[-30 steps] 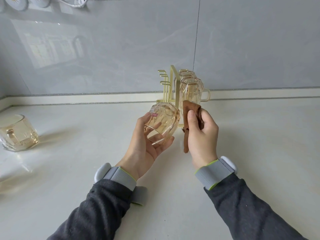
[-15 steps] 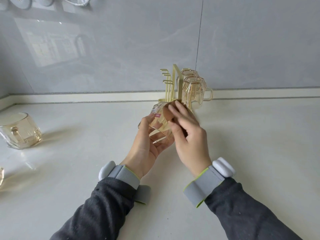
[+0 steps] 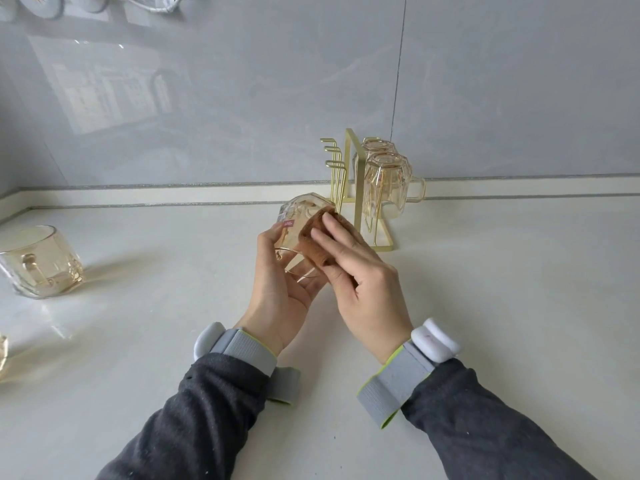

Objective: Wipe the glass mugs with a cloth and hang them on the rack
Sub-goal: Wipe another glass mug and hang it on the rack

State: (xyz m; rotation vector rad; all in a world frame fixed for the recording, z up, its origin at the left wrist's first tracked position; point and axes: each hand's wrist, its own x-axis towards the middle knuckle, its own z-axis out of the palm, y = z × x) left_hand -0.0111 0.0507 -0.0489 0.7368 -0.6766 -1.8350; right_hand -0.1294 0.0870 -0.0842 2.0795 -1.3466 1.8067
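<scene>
1. Your left hand (image 3: 280,292) grips the glass mug (image 3: 298,212) from below, with the thumb curled up its left side. It holds the mug above the worktop (image 3: 502,289), just in front of the rack (image 3: 353,188).
2. The mug lies tilted. Its long axis runs away from you, with the base pointing up and toward the wall and the open mouth facing down toward your palm.
3. Your right hand (image 3: 367,289) lays straight fingers flat on the brown cloth (image 3: 317,245) and presses it against the mug's right side.
4. Two hung mugs (image 3: 386,185) sit bottom-up on the rack's right side, with one handle pointing right.
5. An upright mug (image 3: 41,261) stands on the worktop well to your left, mouth up.
</scene>
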